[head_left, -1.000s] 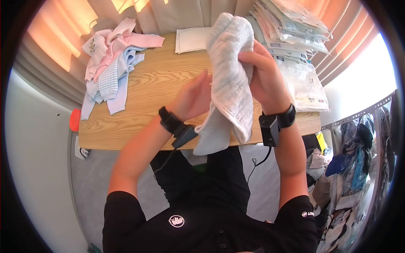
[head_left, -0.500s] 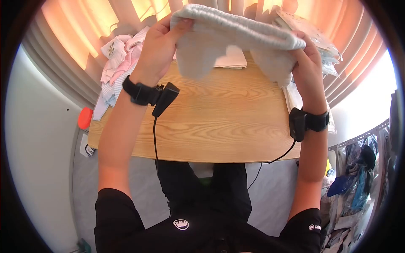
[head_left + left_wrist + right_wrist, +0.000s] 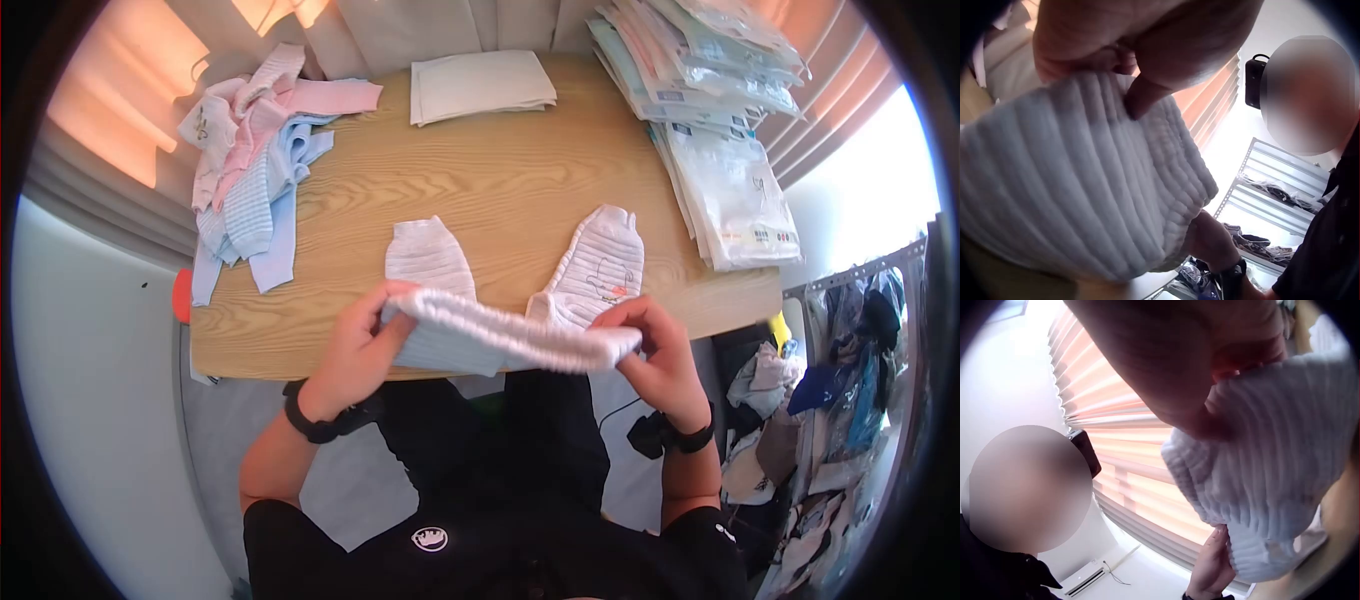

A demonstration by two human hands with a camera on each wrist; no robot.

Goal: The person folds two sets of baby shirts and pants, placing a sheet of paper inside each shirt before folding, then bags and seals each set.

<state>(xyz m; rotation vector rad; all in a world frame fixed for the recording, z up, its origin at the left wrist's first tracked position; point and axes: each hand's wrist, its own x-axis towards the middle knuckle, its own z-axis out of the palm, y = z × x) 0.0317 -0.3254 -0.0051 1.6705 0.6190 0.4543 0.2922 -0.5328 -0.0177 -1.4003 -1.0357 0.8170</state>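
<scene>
A pair of white quilted baby trousers (image 3: 445, 335) is spread between both hands at the table's near edge. Their gathered waistband faces the person, and the two legs lie away from it on the wood, the right one bearing a small printed animal figure. At the left end of the waistband my left hand (image 3: 352, 350) pinches the fabric between thumb and fingers. My right hand (image 3: 660, 360) pinches the opposite end. In the left wrist view, the thumb presses on the ribbed cloth (image 3: 1079, 169) just beside the waistband.
Pink and blue baby clothes (image 3: 265, 165) lie heaped at the table's left. White sheets (image 3: 480, 88) rest at the back. A tall stack of clear-bagged garments (image 3: 725, 190) stands at the right. Bagged items hang from a rack (image 3: 850, 370) beyond the table's right side.
The trousers were first bunched upright by the right hand, then raised and stretched by both hands. Now they are lowered, legs on the table, waistband drawn toward the person.
</scene>
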